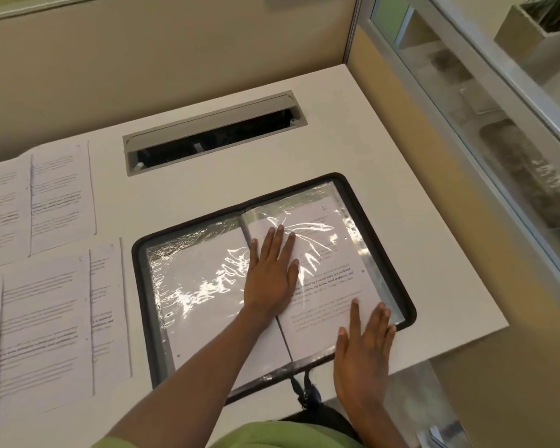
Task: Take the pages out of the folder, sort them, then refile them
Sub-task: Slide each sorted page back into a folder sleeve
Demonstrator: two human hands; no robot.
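A black zip folder point(398, 263) lies open on the white desk, its clear plastic sleeves showing. The right sleeve holds a printed page point(330, 286); the left sleeve point(201, 279) shows a blank white sheet under crinkled plastic. My left hand point(270, 276) lies flat with straight fingers near the spine, pressing on the right sleeve. My right hand point(364, 344) rests flat on the lower right corner of the same sleeve. Several printed pages point(55, 315) lie spread out on the desk to the left of the folder, more of them point(39, 202) further back.
A grey cable hatch point(214, 130) stands open in the desk behind the folder. A beige partition rises along the back. The desk's right edge point(434, 221) runs close to the folder, with a glass panel beyond. The zip pulls point(306, 391) hang over the front edge.
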